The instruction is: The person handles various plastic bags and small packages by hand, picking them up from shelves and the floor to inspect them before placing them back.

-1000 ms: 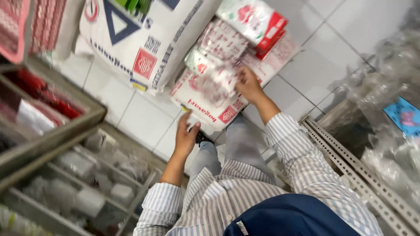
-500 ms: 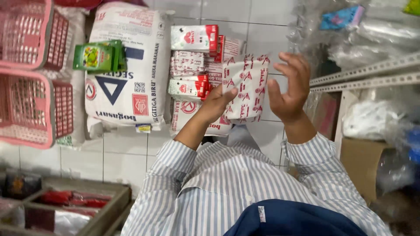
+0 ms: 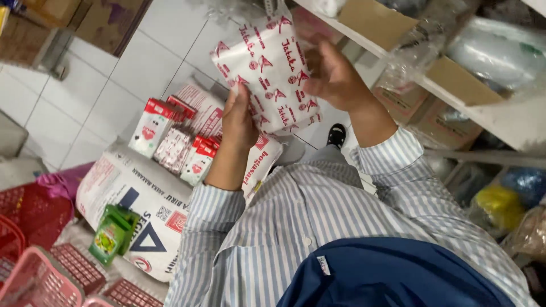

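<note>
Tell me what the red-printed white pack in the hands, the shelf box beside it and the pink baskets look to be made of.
White pack, held between left hand and right hand: probably thin plastic film, glossy and creased.
Shelf box: brown corrugated cardboard, matte, with raw-edged flaps.
Pink baskets: likely moulded plastic, a rigid open grid with a slight sheen.

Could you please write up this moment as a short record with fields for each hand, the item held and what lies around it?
Left hand: left hand grips the lower left edge of the white packet.
Right hand: right hand holds the packet's right side.
Held item: white plastic packet with red print, raised in front of the chest.
Floor: large white sack with small red-and-white packs on it, and a green packet.
Left edge: pink baskets.
Right: shelf with cardboard boxes.
</note>
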